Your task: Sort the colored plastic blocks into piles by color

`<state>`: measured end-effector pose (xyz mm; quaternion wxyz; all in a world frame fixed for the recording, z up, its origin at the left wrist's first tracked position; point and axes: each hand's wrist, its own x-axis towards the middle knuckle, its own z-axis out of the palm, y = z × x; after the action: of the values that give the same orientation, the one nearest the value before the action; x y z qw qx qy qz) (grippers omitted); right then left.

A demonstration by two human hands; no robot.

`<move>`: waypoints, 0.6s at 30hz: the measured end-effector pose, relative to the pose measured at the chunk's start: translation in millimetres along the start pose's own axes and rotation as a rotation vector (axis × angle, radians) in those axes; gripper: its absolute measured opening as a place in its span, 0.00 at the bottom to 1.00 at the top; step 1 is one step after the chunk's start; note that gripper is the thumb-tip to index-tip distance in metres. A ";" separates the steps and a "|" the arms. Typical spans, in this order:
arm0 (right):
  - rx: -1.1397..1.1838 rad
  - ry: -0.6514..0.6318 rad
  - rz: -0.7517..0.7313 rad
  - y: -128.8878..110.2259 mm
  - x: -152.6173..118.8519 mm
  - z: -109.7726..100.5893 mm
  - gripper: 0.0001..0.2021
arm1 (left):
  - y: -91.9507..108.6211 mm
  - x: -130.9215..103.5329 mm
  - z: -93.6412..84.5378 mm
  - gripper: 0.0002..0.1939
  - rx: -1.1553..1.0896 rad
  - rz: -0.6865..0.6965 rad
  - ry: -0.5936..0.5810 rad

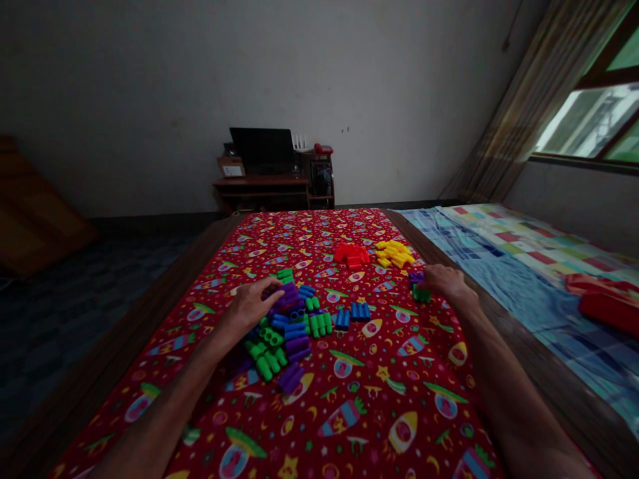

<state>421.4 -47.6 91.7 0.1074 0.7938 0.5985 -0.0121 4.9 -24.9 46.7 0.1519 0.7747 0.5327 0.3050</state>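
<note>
My left hand [253,304] is at the left side of a mixed heap of toy building blocks, its thumb and fingers closed around a purple building block [285,297]. Green blocks [267,359], blue blocks [294,330] and more purple blocks [297,348] lie in the heap beside and below it. Over to the right, my right hand [448,285] has its fingers curled down on a green building block [421,293]. A purple block [415,277] lies against that one. The right fingertips are partly hidden.
Red blocks [352,255] and yellow blocks [393,253] form separate piles farther back on the red patterned cloth [359,412]. A bed with blue and checked covers [514,266] stands along the right edge. Behind are a desk [264,181] and a monitor [263,150].
</note>
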 end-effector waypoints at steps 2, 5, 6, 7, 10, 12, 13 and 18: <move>0.006 -0.072 -0.040 -0.4 -1.2 0.7 0.15 | 2.3 -0.3 0.4 0.18 -0.023 0.001 0.003; 0.026 -0.078 -0.100 -1.8 -6.9 -5.2 0.12 | 6.9 -1.0 0.3 0.20 -0.082 0.003 -0.007; 0.050 -0.047 -0.129 -2.3 -8.5 -7.7 0.11 | 9.0 -1.3 0.2 0.20 -0.098 0.004 -0.010; 0.089 -0.009 -0.166 -3.5 -9.4 -9.6 0.10 | 11.4 -1.7 0.1 0.20 -0.109 0.006 -0.013; 0.307 0.098 -0.328 -18.1 -7.3 -7.2 0.05 | 19.7 -3.4 1.3 0.19 -0.120 0.010 -0.020; 0.506 0.153 -0.424 -37.9 -2.5 3.2 0.06 | 25.6 -5.3 3.5 0.18 -0.143 0.012 -0.037; 0.599 0.181 -0.459 -49.2 0.2 10.3 0.06 | 28.5 -6.4 4.9 0.17 -0.158 0.013 -0.050; 0.732 0.290 -0.535 -84.3 6.6 36.7 0.07 | 42.8 -12.9 10.3 0.16 -0.162 0.033 -0.121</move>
<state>346.9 -26.2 41.7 -0.2712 0.5908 0.7471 -0.1386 39.6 -52.3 58.8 0.2409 0.7855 0.4831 0.3025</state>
